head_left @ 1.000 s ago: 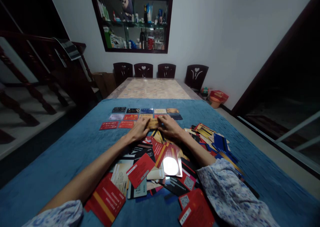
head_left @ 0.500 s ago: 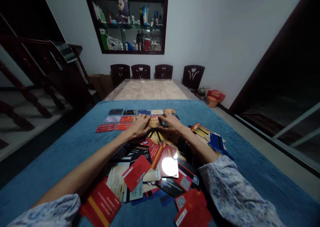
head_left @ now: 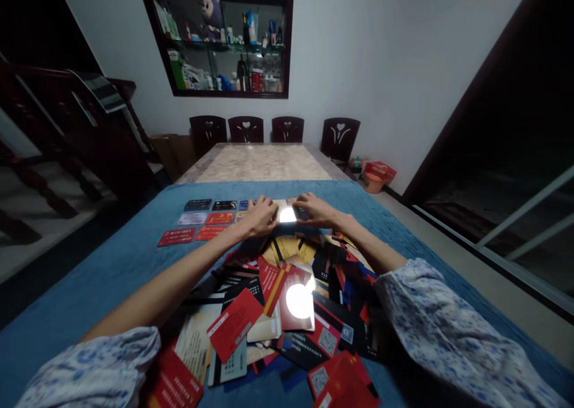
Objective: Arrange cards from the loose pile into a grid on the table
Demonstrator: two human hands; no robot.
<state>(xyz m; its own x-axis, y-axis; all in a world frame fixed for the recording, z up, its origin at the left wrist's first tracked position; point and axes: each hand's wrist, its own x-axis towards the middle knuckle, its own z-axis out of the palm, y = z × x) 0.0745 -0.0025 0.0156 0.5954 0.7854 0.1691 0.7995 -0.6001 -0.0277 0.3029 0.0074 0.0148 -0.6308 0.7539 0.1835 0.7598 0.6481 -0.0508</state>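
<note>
My left hand [head_left: 260, 216] and my right hand [head_left: 316, 210] pinch a plastic card [head_left: 287, 214] by its left and right edges. A strong glare whitens most of its face. They are over the far rows of cards, and my hands hide part of those rows. Left of my left hand lie laid-out cards, among them a black card [head_left: 225, 205], an orange-red card [head_left: 219, 218] and a red card [head_left: 176, 236]. Between my forearms spreads a loose heap of overlapping cards, with a red card [head_left: 235, 324] on top.
A blue cloth [head_left: 112, 276] covers the near table. Beyond it stands a table with a marbled top [head_left: 269, 161], with dark chairs [head_left: 246, 130] behind. More heaped cards reach towards my right forearm. A wall cabinet [head_left: 231, 94] holds bottles and a purple plush toy [head_left: 211, 16].
My view has swung slightly right. Both hands, with a card between them, have moved right and a little farther along the rows. The held card now reflects bright light.
</note>
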